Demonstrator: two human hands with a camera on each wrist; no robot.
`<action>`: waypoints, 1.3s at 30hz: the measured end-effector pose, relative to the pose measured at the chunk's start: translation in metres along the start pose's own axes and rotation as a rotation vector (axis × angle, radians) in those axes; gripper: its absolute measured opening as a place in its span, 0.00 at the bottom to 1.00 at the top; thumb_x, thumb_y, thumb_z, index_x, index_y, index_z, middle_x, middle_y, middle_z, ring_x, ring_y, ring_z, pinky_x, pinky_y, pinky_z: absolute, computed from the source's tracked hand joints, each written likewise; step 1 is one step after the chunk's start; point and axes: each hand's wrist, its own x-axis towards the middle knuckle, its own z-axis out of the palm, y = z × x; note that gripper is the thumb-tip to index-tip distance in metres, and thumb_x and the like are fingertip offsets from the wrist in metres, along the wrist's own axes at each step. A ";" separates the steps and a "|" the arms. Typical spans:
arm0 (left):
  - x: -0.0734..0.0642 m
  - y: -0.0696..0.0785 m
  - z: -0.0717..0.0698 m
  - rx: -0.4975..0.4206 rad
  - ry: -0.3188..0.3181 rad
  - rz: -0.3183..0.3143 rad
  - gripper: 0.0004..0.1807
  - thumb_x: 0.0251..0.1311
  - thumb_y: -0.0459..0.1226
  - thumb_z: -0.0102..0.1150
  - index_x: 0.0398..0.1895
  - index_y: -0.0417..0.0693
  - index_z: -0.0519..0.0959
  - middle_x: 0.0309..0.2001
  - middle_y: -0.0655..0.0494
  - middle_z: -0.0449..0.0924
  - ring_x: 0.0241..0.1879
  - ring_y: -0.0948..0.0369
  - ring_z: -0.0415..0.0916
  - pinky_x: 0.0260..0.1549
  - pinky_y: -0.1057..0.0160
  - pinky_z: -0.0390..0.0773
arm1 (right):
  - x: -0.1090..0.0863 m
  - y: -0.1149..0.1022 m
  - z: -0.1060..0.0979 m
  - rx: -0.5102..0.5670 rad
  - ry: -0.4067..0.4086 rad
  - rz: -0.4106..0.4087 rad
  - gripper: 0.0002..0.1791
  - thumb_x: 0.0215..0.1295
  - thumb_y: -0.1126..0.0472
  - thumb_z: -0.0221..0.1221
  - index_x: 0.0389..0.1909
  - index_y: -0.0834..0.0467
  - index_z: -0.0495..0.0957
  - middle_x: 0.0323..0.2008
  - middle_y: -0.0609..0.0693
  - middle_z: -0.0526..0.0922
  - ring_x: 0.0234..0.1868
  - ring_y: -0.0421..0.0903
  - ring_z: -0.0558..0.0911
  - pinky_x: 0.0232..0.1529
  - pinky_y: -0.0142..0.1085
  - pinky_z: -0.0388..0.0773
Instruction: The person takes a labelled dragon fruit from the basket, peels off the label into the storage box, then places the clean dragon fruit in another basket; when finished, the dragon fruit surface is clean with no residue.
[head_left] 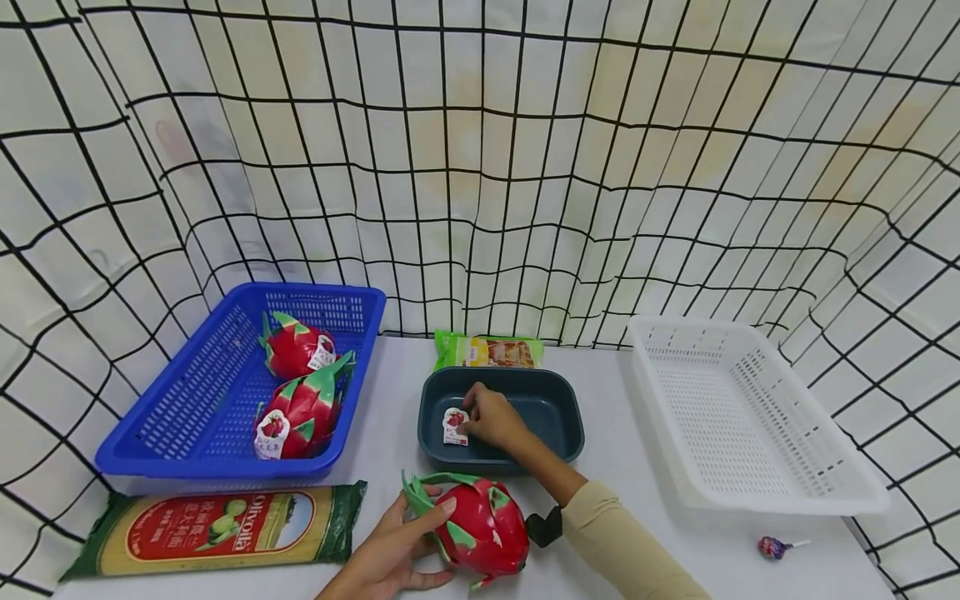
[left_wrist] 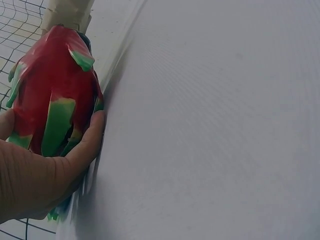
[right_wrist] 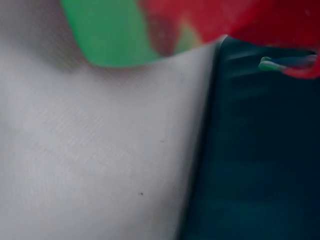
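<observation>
Pale black-gridded sheet walls (head_left: 498, 183) stood round a matte white tabletop (head_left: 609, 408). On it: smooth dark-teal rounded-rectangular tray (head_left: 551, 410); nearer, left hand (head_left: 400, 543) gripped glossy red, green-scaled dragon fruit (head_left: 495, 533). Right hand (head_left: 495, 418) touched small printed white label (head_left: 452, 427) inside tray; could not tell whether pinched.

Dragon fruit (head_left: 487, 529) before tub (head_left: 546, 412), packet (head_left: 491, 352) behind; basket (head_left: 213, 417) left, tray (head_left: 738, 425) right

Label (head_left: 454, 426) text unreadable; right wrist view: dragon fruit (right_wrist: 200, 20) blurred, cropped
</observation>
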 end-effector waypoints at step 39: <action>0.001 0.000 -0.001 -0.025 -0.025 -0.032 0.40 0.62 0.51 0.62 0.70 0.56 0.51 0.70 0.30 0.51 0.61 0.38 0.65 0.50 0.38 0.79 | 0.007 -0.009 -0.003 0.137 -0.203 -0.178 0.03 0.61 0.72 0.61 0.35 0.63 0.81 0.31 0.52 0.83 0.28 0.35 0.74 0.30 0.23 0.73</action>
